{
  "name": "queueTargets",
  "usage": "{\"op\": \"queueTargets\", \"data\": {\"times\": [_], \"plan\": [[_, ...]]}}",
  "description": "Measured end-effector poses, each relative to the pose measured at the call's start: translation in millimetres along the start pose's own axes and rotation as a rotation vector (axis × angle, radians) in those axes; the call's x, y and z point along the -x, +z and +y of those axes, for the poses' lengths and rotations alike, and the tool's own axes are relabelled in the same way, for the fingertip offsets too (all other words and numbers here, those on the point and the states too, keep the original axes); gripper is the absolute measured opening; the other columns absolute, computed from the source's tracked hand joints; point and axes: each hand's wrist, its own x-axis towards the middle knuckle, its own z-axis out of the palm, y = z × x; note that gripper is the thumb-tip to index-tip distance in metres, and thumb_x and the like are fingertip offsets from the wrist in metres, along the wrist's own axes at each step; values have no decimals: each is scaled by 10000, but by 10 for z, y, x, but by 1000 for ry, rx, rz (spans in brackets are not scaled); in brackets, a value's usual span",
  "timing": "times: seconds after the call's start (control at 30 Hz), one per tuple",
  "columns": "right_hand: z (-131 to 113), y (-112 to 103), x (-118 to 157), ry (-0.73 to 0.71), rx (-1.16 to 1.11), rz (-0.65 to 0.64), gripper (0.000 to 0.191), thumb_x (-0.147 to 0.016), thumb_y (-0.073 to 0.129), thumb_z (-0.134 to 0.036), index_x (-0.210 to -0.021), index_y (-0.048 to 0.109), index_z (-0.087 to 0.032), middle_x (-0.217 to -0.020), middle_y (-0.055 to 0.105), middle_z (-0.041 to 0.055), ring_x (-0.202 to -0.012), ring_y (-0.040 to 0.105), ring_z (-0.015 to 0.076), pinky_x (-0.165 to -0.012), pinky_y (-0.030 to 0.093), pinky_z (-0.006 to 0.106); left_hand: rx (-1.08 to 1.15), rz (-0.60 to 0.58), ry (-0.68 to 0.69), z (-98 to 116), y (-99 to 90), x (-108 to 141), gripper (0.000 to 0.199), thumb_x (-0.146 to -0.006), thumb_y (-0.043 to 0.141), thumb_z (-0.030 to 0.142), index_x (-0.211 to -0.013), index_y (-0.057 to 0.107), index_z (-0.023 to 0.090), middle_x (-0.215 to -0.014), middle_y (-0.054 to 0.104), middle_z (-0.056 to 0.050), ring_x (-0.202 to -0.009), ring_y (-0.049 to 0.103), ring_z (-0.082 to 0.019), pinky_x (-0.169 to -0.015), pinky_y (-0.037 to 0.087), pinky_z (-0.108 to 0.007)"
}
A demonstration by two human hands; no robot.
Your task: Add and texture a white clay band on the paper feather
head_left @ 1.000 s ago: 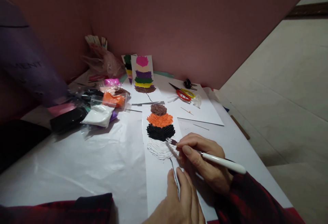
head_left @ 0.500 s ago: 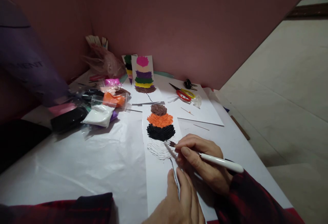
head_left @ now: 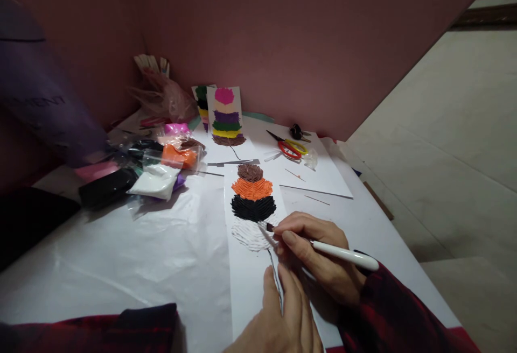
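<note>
A white card point(head_left: 246, 288) lies before me, bearing textured bands of brown, orange, black point(head_left: 253, 208) and white clay point(head_left: 251, 235), with a thin dark stem line beneath. My right hand point(head_left: 319, 251) grips a white-handled tool point(head_left: 345, 254), whose tip touches the card where the black and white bands meet. Below the white band, my left hand point(head_left: 283, 310) rests on the card with its fingers apart on both sides of the stem line, holding nothing.
Bags of coloured clay point(head_left: 155, 181) lie at the left. Behind the card stand two finished-looking striped cards point(head_left: 226, 119). Red and yellow scissors point(head_left: 290, 148) and thin sticks point(head_left: 317, 200) lie at the right. A pink wall point(head_left: 262, 35) rises behind.
My right hand and the tool have shifted very slightly to the left. The left hand has stayed in place on the card.
</note>
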Motion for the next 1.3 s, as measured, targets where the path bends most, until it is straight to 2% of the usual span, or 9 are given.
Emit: {"op": "queueTargets", "data": {"times": [0.1,0.27,0.5,0.8,1.17,1.3], "plan": [[-2,6,1,20,-19,6,200,-921,560,-248,-826,703,-144,-741,666,62,-641,624,161,-584,505,292,-2,45,-10,-4,17,-2,353,-905,344,42,-975,683,107,-953,757,-60,-868,708,-230,-713,486,-425],[7,19,0,33,-24,18,210,-923,562,-261,-813,700,-148,-717,652,54,-621,611,159,-569,497,292,18,21,-8,16,19,11,350,-917,341,50,-1001,676,104,-977,753,-69,-891,705,-236,-725,485,-428],[14,18,2,49,-39,55,213,-920,579,-273,-790,700,-155,-700,657,49,-620,619,163,-575,499,294,17,47,15,23,56,2,343,-918,336,47,-971,669,109,-932,756,-63,-832,708,-223,-689,487,-416],[69,24,47,71,-214,118,164,-922,607,-278,-840,710,-180,-733,650,33,-615,612,149,-554,507,273,39,61,-37,40,67,16,347,-938,322,70,-959,662,135,-909,754,-44,-848,699,-212,-709,472,-415],[51,19,33,90,-162,69,199,-930,598,-298,-824,705,-168,-691,642,34,-610,589,150,-550,471,272,20,28,-12,36,17,18,322,-927,357,73,-977,671,125,-918,750,-54,-852,696,-220,-718,471,-425],[57,26,38,110,-169,51,210,-934,594,-312,-828,704,-167,-708,645,41,-631,605,161,-557,482,282,27,52,-7,50,48,19,316,-932,357,78,-973,668,124,-933,749,-58,-852,697,-221,-711,477,-420]]}}
